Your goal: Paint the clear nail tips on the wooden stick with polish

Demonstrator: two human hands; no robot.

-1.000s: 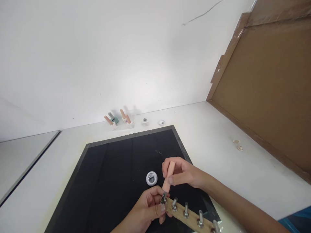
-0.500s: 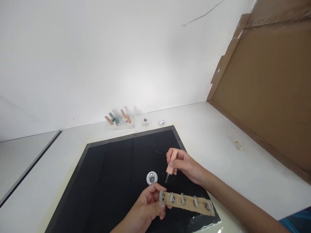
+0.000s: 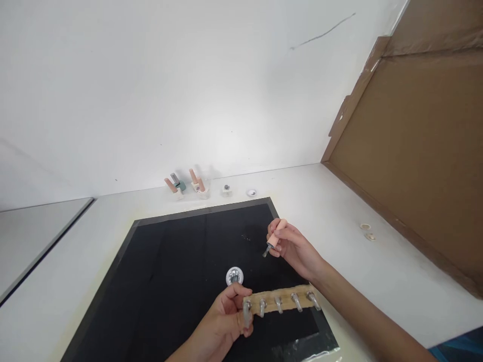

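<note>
Filling 12 o'clock of the head view (dial centred on the view), a white wall [image 3: 188, 90] meets a white table [image 3: 317, 206]; a brown cardboard panel [image 3: 411, 151] stands at 3 o'clock. A black mat [image 3: 162, 271] covers the table toward 7 o'clock. Capped bottles [image 3: 201, 186] stand beyond its far edge, toward 9 o'clock. A round white pot [image 3: 234, 274] rests on the mat at 6 o'clock. Left hand [image 3: 226, 319], at 6 o'clock: thumb and fingers curled, pinching the near end of a tan strip [image 3: 287, 296], which extends toward 5 o'clock and bears five clear tips [image 3: 278, 304]. Right hand [image 3: 296, 246], at 4 o'clock: fingers closed around a peach cap [image 3: 276, 234], its brush [image 3: 266, 251] slanting down toward 7 o'clock, apart from the strip.
</note>
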